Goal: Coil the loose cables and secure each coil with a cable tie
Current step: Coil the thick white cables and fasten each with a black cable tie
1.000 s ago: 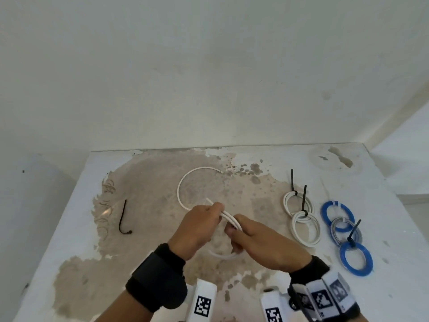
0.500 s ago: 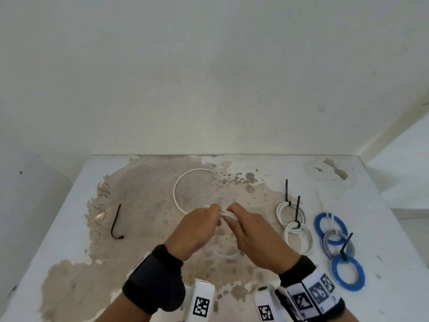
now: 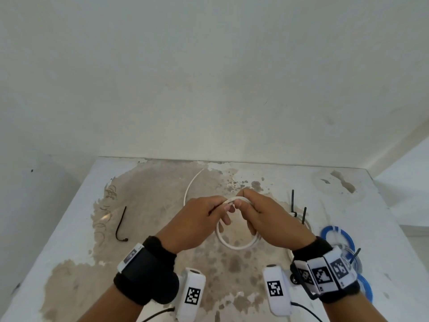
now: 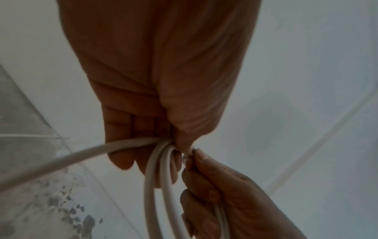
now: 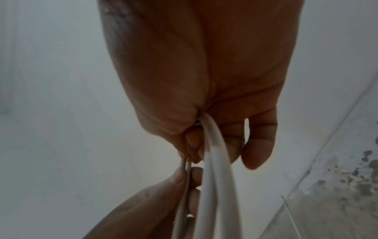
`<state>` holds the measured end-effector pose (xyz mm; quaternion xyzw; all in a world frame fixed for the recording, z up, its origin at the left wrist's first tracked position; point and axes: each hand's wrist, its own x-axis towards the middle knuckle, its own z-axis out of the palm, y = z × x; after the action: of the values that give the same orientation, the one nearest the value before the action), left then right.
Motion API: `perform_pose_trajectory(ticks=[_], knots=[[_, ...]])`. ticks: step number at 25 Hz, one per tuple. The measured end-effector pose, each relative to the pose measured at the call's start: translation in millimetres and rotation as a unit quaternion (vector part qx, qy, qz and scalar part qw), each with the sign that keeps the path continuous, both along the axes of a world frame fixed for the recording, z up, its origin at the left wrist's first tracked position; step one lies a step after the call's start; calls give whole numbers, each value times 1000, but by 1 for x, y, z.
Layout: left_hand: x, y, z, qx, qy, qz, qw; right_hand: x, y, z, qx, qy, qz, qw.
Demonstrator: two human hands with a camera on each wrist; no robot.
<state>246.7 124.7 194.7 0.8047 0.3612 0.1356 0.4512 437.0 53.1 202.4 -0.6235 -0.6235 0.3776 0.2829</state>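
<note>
A white cable [image 3: 236, 245] hangs as a small coil between my two hands above the stained table [image 3: 69, 228]. My left hand [image 3: 209, 214] pinches the top of the coil, and the loops [image 4: 157, 186] drop from under its thumb. Its loose tail [image 3: 190, 184] arcs away toward the far edge. My right hand [image 3: 253, 212] grips the same loops [image 5: 212, 145] right beside the left, fingers curled round them. A loose black cable tie [image 3: 120, 225] lies at the left of the table.
White coils [image 3: 308, 225] with upright black ties sit just right of my right hand. Blue and grey tied coils [image 3: 336, 231] lie further right, partly behind my wrist. The wall rises behind the far table edge.
Both hands have lifted the coil and moved away from me. The loose tail on the table has shortened as more cable has gone into the coil.
</note>
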Motion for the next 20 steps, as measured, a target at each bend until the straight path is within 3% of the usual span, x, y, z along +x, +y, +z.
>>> perform_pose_trajectory(ticks=[2, 4, 6, 9, 12, 15, 20], knots=[[0, -1, 2, -90, -14, 7, 996, -2, 1, -1, -6, 16, 3, 1000], [-2, -2, 8, -259, -52, -6, 965, -1, 2, 1, -14, 25, 16, 999], [-5, -3, 12, -347, -105, -6, 932, 0, 4, 6, -24, 49, 18, 998], [-3, -6, 9, -362, -177, 56, 914, 2, 6, 10, -34, 111, -15, 993], [-6, -6, 3, -401, -229, 122, 878, 4, 3, 4, -62, 200, -45, 977], [-10, -7, 0, -444, -243, 140, 851, 2, -2, -5, -69, 216, -67, 972], [-7, -12, -3, -426, -240, 162, 857, -6, -5, -9, -66, 227, -92, 967]])
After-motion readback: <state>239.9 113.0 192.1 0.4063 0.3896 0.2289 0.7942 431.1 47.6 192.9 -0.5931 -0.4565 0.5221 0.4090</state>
